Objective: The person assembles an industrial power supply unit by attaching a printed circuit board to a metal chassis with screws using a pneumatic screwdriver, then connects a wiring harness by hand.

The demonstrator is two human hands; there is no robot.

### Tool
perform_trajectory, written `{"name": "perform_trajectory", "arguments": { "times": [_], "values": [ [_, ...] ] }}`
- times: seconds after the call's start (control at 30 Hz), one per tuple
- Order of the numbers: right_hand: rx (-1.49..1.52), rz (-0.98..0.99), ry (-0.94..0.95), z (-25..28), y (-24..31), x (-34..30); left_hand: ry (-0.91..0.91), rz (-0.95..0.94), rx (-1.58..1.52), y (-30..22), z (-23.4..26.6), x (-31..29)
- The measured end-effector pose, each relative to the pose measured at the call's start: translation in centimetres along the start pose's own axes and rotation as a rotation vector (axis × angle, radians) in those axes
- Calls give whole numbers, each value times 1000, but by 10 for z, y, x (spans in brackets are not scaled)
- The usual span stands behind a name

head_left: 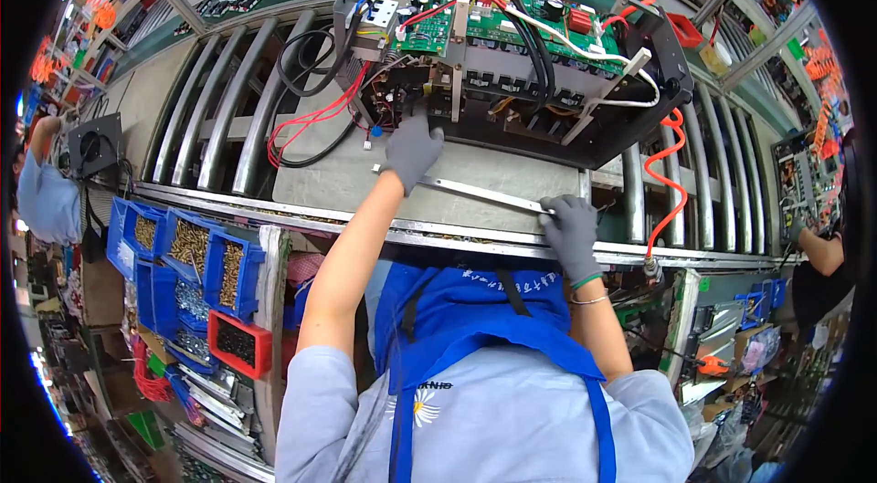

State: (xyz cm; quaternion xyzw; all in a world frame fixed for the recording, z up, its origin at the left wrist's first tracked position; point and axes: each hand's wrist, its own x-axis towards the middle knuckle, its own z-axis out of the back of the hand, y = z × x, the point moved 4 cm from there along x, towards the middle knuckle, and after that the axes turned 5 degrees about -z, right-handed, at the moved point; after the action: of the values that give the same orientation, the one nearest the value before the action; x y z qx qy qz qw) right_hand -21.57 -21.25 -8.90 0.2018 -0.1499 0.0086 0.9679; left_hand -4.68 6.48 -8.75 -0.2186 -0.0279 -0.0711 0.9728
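A black metal chassis (630,131) with green circuit boards (548,36) stands tilted open-side towards me on a grey metal plate (320,168). My left hand (414,152), in a grey glove, reaches into its near left corner, where dark parts and wiring hide the fingertips. My right hand (571,232), also gloved, grips the right end of a long, thin metal strip (484,194). This strip lies slantwise over the plate in front of the chassis, its left end just beneath my left wrist. Red wires (315,122) and black cables (288,72) hang from the chassis's left side.
Metal rollers (219,131) flank the plate on both sides. Blue bins (192,246) of screws and a red bin (239,344) sit at the lower left. A coiled red air hose (674,173) hangs at the right. Other people work at both far sides.
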Motion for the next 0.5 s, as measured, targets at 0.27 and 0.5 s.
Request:
{"name": "perform_trajectory", "arguments": {
  "times": [0.27,0.5],
  "values": [
    [118,-43,-23,4,28,-1,-79,89,2,-5,-3,13],
    [243,23,-86,28,51,17,183,7,162,13,-1,32]
  ]
}}
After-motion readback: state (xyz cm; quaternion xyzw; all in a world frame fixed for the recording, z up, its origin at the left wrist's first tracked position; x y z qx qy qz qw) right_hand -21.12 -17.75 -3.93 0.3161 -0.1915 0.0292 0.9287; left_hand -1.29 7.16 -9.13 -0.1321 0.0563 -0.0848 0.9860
